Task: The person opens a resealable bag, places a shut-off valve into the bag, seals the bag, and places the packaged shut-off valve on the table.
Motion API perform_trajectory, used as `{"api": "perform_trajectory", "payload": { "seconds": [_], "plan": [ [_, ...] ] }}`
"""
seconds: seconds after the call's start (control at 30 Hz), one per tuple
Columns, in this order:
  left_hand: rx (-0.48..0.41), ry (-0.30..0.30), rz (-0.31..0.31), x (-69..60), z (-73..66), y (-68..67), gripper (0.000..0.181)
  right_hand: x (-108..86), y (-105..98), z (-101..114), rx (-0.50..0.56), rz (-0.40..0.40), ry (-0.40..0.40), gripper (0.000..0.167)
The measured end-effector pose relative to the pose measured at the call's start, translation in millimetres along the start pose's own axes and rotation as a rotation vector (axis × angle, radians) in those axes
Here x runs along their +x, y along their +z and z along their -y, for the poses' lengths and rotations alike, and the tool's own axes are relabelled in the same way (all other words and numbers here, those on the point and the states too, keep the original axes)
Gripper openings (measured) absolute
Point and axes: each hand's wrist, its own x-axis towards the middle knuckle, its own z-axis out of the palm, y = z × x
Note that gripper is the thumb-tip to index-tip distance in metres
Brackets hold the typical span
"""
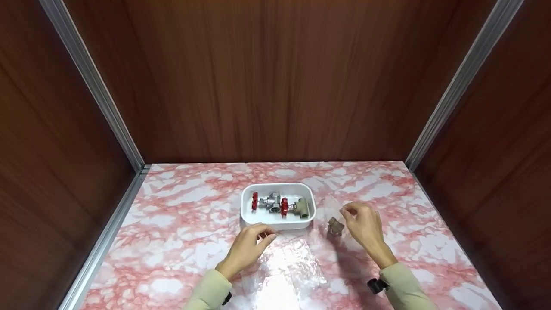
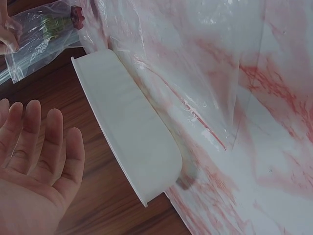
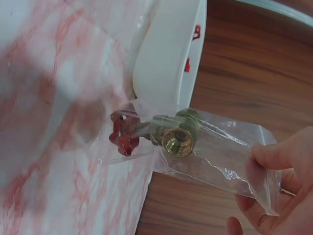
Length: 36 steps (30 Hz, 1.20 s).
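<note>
My right hand [image 1: 363, 224] pinches the top of a clear plastic bag [image 3: 225, 152]. Inside the bag hangs a brass valve [image 3: 177, 142] with a red handwheel [image 3: 124, 132], to the right of the white tray [image 1: 279, 224]. Two valves lie in the tray: a silver one [image 1: 273, 202] with a red wheel at the left, and a greenish one [image 1: 301, 207] with a red wheel at the right. My left hand [image 1: 249, 246] holds nothing; its fingers are relaxed and bent near the tray's front left edge. In the left wrist view the left hand [image 2: 39, 166] shows its palm beside the tray.
A clear plastic bag [image 1: 297, 262] lies flat and shiny on the red and white marbled table [image 1: 172, 241] in front of the tray. Brown wood-grain panels [image 1: 275, 86] with metal frame strips stand behind and at both sides.
</note>
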Motion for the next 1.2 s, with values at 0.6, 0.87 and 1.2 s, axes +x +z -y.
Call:
{"api": "perform_trajectory", "payload": {
  "seconds": [0.6, 0.87, 1.2],
  "plan": [
    [0.013, -0.009, -0.001, 0.3, -2.5, -0.9, 0.016, 14.1, -9, -30, -0.017, -0.007, 0.142, 0.012],
    [-0.003, -0.012, 0.007, 2.4, -4.5, -0.5, 0.014, 16.8, -13, -42, -0.039, 0.003, 0.172, 0.011],
    [0.002, -0.009, 0.006, 2.8, -4.0, -0.2, 0.013, 18.4, -12, -49, -0.043, 0.007, 0.198, 0.012]
  ]
}}
